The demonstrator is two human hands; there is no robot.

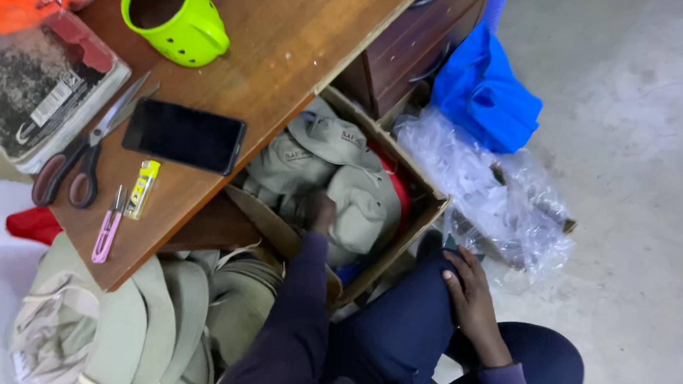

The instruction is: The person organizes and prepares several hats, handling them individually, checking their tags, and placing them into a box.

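Left hand (323, 213) reaches among khaki caps (357, 206) lying brims up-left in cardboard box (418, 216).

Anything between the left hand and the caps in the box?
Nothing visible. The left hand is already inside the cardboard box, down among the khaki caps. The right hand rests on the person's knee, outside the box.

One phone (184, 136), one mug (177, 14), one scissors (83, 149)

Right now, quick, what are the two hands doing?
Left hand: down in the cardboard box among the khaki hats; grip cannot be told.
Right hand: open, resting on the knee, holding nothing.
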